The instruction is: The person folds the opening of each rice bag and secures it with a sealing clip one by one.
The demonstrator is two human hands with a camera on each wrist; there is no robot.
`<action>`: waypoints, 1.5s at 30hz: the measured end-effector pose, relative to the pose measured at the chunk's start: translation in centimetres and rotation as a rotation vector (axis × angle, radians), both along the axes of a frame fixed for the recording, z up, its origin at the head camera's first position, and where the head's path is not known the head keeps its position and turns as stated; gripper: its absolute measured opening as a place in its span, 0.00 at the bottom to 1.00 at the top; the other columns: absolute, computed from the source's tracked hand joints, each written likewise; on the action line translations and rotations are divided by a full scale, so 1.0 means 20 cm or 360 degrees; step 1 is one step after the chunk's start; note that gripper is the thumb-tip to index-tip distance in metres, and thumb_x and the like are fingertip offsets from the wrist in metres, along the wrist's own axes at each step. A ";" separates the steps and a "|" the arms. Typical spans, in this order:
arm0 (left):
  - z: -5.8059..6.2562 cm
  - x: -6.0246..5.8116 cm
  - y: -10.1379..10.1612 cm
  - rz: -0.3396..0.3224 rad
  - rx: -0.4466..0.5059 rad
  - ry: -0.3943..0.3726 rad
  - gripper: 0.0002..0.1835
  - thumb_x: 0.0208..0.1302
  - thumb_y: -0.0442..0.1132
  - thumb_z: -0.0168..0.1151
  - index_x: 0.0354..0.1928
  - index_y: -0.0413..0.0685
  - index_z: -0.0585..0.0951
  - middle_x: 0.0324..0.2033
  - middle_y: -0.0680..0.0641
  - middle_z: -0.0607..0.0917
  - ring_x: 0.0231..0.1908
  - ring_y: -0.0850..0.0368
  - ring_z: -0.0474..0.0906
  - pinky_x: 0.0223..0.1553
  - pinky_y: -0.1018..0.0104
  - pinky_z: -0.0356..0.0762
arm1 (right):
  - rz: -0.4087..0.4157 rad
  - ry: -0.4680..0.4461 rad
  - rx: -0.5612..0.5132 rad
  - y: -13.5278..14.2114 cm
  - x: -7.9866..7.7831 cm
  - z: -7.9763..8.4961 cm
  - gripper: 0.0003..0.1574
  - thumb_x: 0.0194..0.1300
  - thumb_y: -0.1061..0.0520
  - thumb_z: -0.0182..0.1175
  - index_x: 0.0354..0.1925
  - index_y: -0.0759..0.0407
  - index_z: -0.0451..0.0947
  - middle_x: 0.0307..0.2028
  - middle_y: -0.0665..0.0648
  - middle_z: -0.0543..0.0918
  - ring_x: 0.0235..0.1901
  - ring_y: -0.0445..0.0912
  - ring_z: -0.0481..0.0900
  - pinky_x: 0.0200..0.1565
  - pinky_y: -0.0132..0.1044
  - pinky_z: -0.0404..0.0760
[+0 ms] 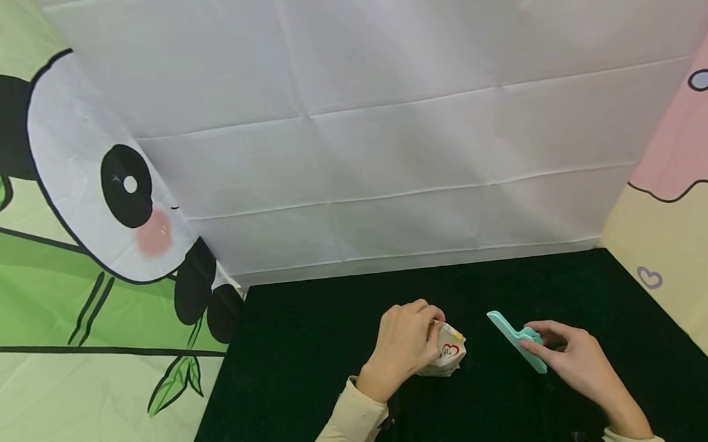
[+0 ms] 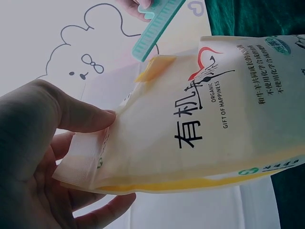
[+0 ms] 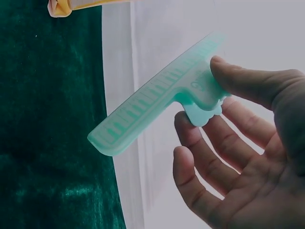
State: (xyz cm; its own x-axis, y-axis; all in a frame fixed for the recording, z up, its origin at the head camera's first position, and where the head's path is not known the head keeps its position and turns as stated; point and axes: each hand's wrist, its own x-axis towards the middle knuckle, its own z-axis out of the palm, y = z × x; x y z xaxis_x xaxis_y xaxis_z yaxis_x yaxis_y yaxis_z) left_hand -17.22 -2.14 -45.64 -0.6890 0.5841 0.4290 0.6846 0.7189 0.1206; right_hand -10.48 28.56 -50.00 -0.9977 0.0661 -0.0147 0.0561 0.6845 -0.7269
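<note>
My left hand (image 1: 403,341) grips the top end of a cream paper-like food bag (image 1: 449,352). In the left wrist view, the bag (image 2: 157,138) shows printed lettering, a red heart outline and yellow edges, with the thumb on one face and the fingers behind it. To its right, my right hand (image 1: 573,356) pinches a turquoise bag clip (image 1: 516,340) by its handle tabs. The right wrist view shows the long ribbed bar of this clip (image 3: 147,102), thumb on one tab and fingertips at the other. Bag and clip are apart.
A dark green cloth (image 1: 312,355) covers the table. Behind it hangs a creased white sheet (image 1: 398,146). A panda print (image 1: 74,193) is on the left side and a pink and yellow print (image 1: 681,246) on the right.
</note>
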 end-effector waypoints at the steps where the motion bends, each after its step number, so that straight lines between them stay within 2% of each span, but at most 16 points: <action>1: 0.00 0.00 0.00 -0.0003 0.0000 0.0001 0.06 0.74 0.46 0.66 0.42 0.57 0.90 0.37 0.57 0.90 0.31 0.65 0.81 0.40 0.74 0.79 | 0.0000 0.0005 0.0001 0.00 0.00 0.00 0.29 0.75 0.40 0.66 0.63 0.58 0.82 0.48 0.58 0.88 0.48 0.53 0.85 0.38 0.33 0.79; 6: 0.00 0.01 0.00 -0.0003 -0.0004 0.0013 0.06 0.74 0.46 0.66 0.42 0.59 0.91 0.37 0.58 0.90 0.32 0.65 0.82 0.40 0.73 0.79 | 0.0008 0.0061 0.0004 -0.04 0.01 -0.01 0.26 0.74 0.43 0.67 0.61 0.57 0.84 0.47 0.57 0.89 0.41 0.41 0.82 0.39 0.30 0.81; 11: 0.00 0.02 -0.01 0.0001 0.0003 0.0029 0.06 0.73 0.45 0.67 0.42 0.59 0.91 0.37 0.58 0.90 0.33 0.64 0.83 0.40 0.73 0.80 | -0.0026 0.0149 -0.0015 -0.07 0.03 -0.01 0.24 0.73 0.44 0.69 0.59 0.56 0.86 0.46 0.58 0.90 0.35 0.36 0.79 0.36 0.30 0.81; 16: 0.00 0.02 -0.02 -0.0005 0.0030 0.0031 0.06 0.74 0.44 0.67 0.42 0.60 0.91 0.37 0.58 0.90 0.32 0.65 0.82 0.40 0.74 0.79 | -0.0030 0.0197 -0.0016 -0.10 0.03 -0.01 0.23 0.73 0.45 0.69 0.59 0.55 0.87 0.46 0.57 0.90 0.35 0.35 0.79 0.35 0.30 0.81; 29: -0.01 0.03 -0.02 -0.0027 0.0044 -0.0007 0.07 0.76 0.43 0.64 0.44 0.57 0.90 0.38 0.57 0.90 0.33 0.65 0.83 0.40 0.75 0.78 | 0.0002 0.0180 -0.0042 -0.17 0.03 0.00 0.23 0.73 0.45 0.69 0.59 0.54 0.86 0.47 0.58 0.89 0.35 0.39 0.81 0.34 0.31 0.81; 35: -0.02 0.03 -0.02 -0.0017 0.0012 -0.0009 0.07 0.77 0.43 0.63 0.45 0.56 0.90 0.39 0.56 0.90 0.33 0.65 0.83 0.40 0.74 0.79 | 0.0015 0.0251 -0.0012 -0.20 0.03 0.01 0.21 0.73 0.46 0.70 0.58 0.54 0.87 0.45 0.55 0.90 0.36 0.36 0.80 0.35 0.30 0.81; 45: 0.02 0.03 -0.02 -0.0027 -0.0054 0.0057 0.08 0.74 0.45 0.64 0.43 0.58 0.92 0.38 0.57 0.90 0.35 0.63 0.84 0.40 0.73 0.80 | 0.0021 0.0308 0.0004 -0.22 0.03 0.01 0.19 0.71 0.48 0.71 0.56 0.54 0.88 0.43 0.54 0.90 0.35 0.37 0.79 0.33 0.30 0.80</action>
